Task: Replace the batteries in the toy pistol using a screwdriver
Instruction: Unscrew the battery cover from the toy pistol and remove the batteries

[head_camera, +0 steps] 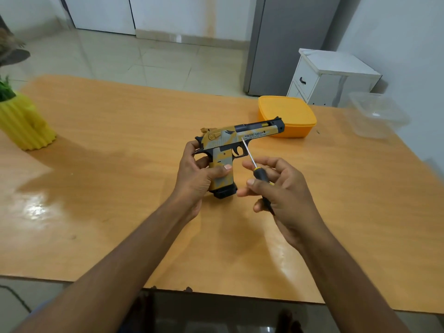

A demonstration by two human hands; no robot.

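Pistol (236, 137) held upright above the table (120, 164), barrel pointing right and a little away from the person, tan and grey body with black slide, trigger guard and magazine base. Left hand (197, 181) is wrapped round the grip from the left, thumb laid across the near face of the grip, remaining fingers curled behind it; closed firmly on the pistol. Black magazine base shows below that hand. Right hand (281, 188) holds the screwdriver (258, 171) by its black and yellow handle, thumb and fingers loosely pinched round it, index finger extended along the upper part. Thin metal shaft runs up and left from the handle; tip sits at the pistol's side, just below the printed lettering on the slide and above the trigger guard. Whether the tip is seated in a screw cannot be told. Both forearms are bare and reach in from the near edge of the table. Orange lidded box (287, 116) sits on the table behind the barrel. Clear plastic tub (377, 114) is further right, near the table's edge. Yellow ribbed pot (24, 123) with a green plant stands at the far left.
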